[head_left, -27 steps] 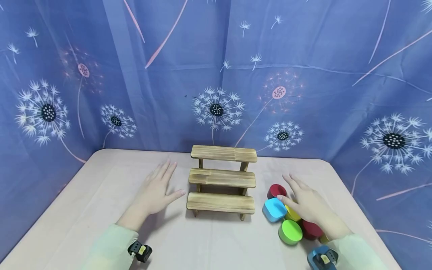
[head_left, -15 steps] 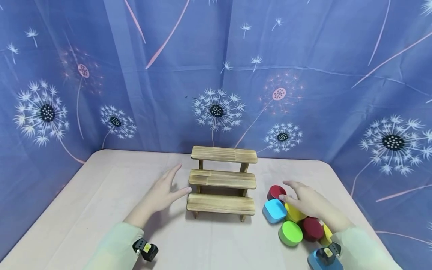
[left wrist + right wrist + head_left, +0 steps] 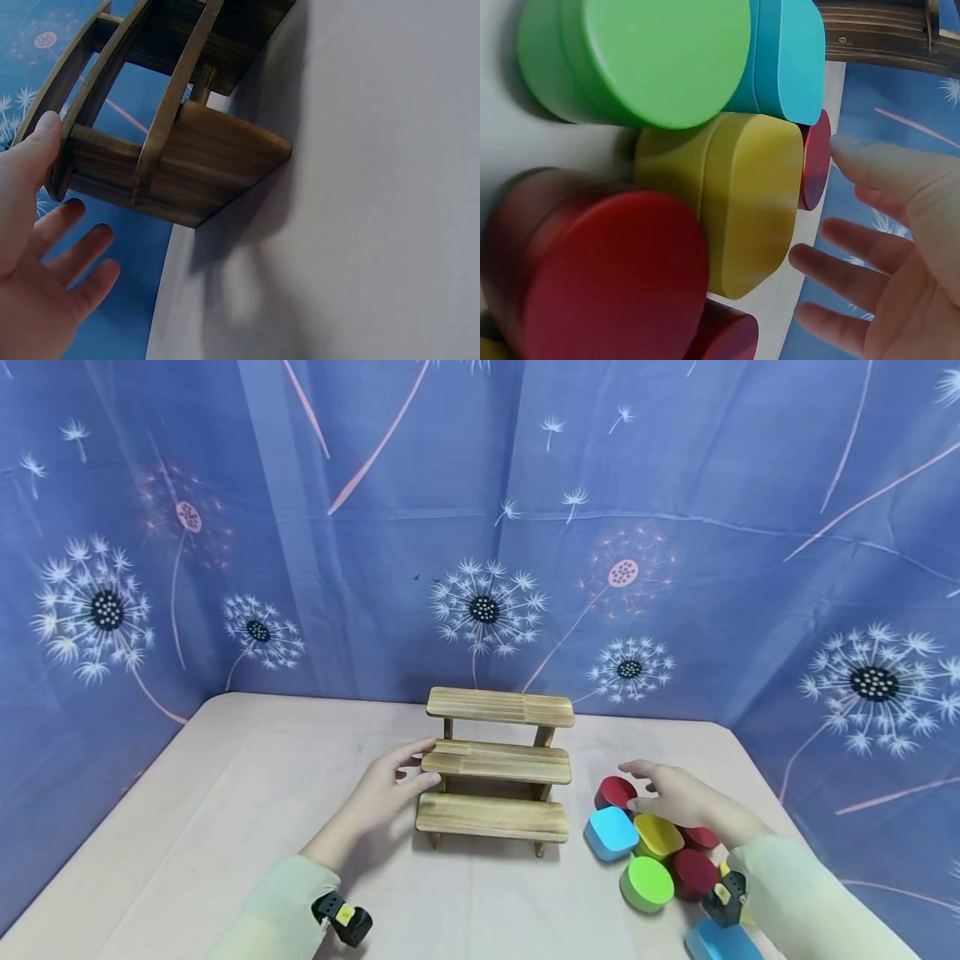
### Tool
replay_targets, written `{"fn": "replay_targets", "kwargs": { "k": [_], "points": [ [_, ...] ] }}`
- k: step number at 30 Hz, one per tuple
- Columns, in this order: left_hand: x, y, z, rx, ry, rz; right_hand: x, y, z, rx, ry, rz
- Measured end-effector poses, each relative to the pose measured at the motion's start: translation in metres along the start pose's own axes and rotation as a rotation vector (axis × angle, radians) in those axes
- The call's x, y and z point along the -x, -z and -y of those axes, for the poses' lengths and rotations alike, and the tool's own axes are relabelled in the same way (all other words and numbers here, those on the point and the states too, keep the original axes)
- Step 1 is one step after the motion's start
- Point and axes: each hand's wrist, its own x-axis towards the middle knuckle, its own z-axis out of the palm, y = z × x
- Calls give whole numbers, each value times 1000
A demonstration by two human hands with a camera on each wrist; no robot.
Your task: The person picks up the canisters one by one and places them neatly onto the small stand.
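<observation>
Head view: left hand (image 3: 384, 789) sits at the left end of the wooden shelf (image 3: 497, 762), fingers over the end of the middle step, thumb just under it. Left wrist view shows the thumb (image 3: 34, 154) on the step's edge w/ the other fingers spread and loose, so contact but no real clamp yet. Shelf stands mid-table (image 3: 225, 827), three steps, upright.

Right hand (image 3: 678, 795) hovers relaxed and spread over the pile of tins to the right of the shelf, nearest the red tin (image 3: 616, 792) and yellow tin (image 3: 657, 834); holds nothing. Blue tin (image 3: 611, 832) and green tin (image 3: 647, 883) lie just beside.

Shelf prob. light, rigid slatted wood, not slippery; best held by a step's end or side rail. Tins look smooth-painted, hard, likely light; could slide, so grip across the sides.
</observation>
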Motion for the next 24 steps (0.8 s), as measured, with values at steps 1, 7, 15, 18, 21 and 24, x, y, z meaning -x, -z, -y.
{"fn": "replay_targets", "kwargs": {
  "k": [1, 7, 15, 18, 21, 24],
  "points": [
    [0, -1, 0, 4, 1, -2, -1, 0, 0, -13, 4, 7],
    [0, -4, -1, 30, 22, -23, -6, -5, -2, -75, 24, 48],
    [1, -9, 5, 136, 72, -24, -11, -10, -6, -92, -4, 67],
    [1, -11, 5, 182, 87, -37, -13, -11, -6, -121, 6, 77],
    [1, -14, 4, 238, 102, -49, -14, -12, -6, -149, 23, 92],
    [1, -17, 4, 292, 113, -46, -14, -12, -7, -171, 22, 98]
  ]
}}
